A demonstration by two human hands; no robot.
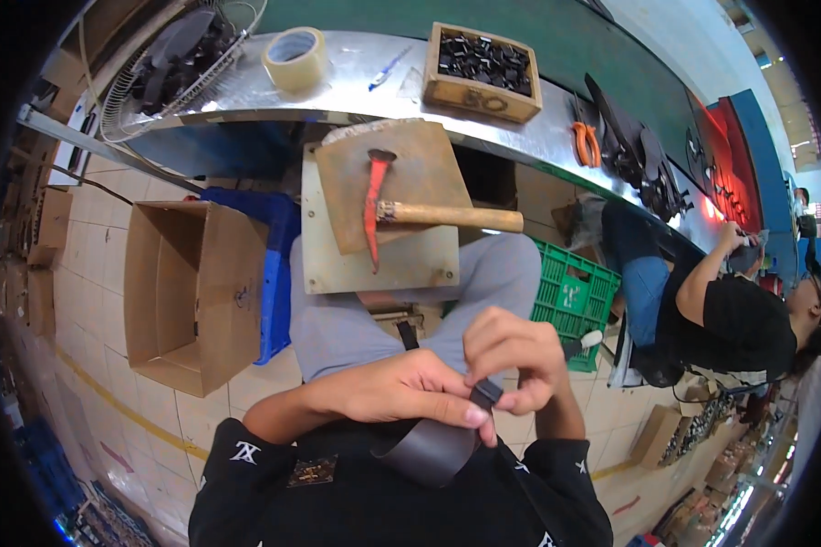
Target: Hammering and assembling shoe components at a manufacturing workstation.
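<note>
A dark, smooth strap, like a belt, curves in a loop in front of my chest. My left hand is closed on it near one end, thumb on top. At that end sits a small black block-shaped piece, pinched by the fingers of my right hand. Both hands meet there, so part of the piece is hidden. Just beyond my hands, a red-headed hammer with a wooden handle lies on a worn brown board, which rests on a pale metal-looking plate.
On the metal bench are a tape roll, a pen, a wooden box of small black pieces, orange-handled pliers and dark straps. An open carton and green crate flank me. A co-worker sits right.
</note>
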